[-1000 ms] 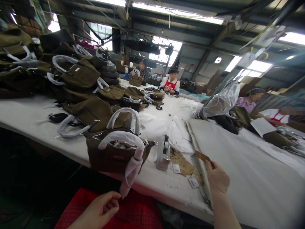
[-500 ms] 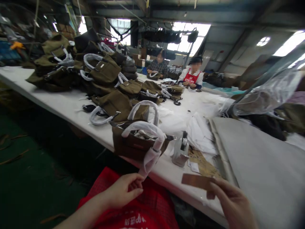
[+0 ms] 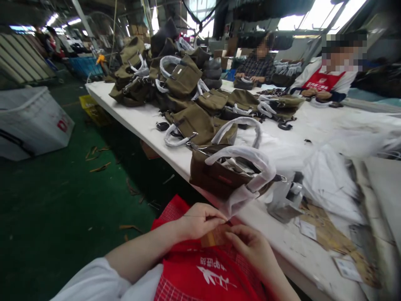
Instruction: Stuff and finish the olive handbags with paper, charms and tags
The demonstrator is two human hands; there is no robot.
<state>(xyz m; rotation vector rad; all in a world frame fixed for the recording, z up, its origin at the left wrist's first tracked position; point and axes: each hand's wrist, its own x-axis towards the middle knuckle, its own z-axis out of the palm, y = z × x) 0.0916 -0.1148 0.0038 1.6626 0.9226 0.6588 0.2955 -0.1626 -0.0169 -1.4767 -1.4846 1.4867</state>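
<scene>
At the table's near edge stands an olive-brown handbag [image 3: 213, 173], unzipped, with pale stuffing showing inside. White wrapping [image 3: 239, 200] covers its arched handle and trails down off the edge toward me. My left hand [image 3: 203, 219] is closed in a pinch on the loose end of that wrapping. Just beside it, my right hand [image 3: 250, 244] pinches a flat brown strip [image 3: 214, 237], which looks like tape or card. The strip lies under my left fingertips, close to the wrapping's end; whether it touches the wrapping I cannot tell.
A tape dispenser [image 3: 286, 200] stands right of the bag, near brown paper [image 3: 328, 234] and crumpled white sheets [image 3: 332, 179]. Many similar bags [image 3: 184, 79] are heaped along the table [image 3: 144, 133]. Two people [image 3: 326, 79] work across it. A white bin [image 3: 34, 121] stands at left.
My right hand has brought the brown strip leftward to my left hand at the wrapping's end. The left hand keeps its pinch. The view has turned to the left.
</scene>
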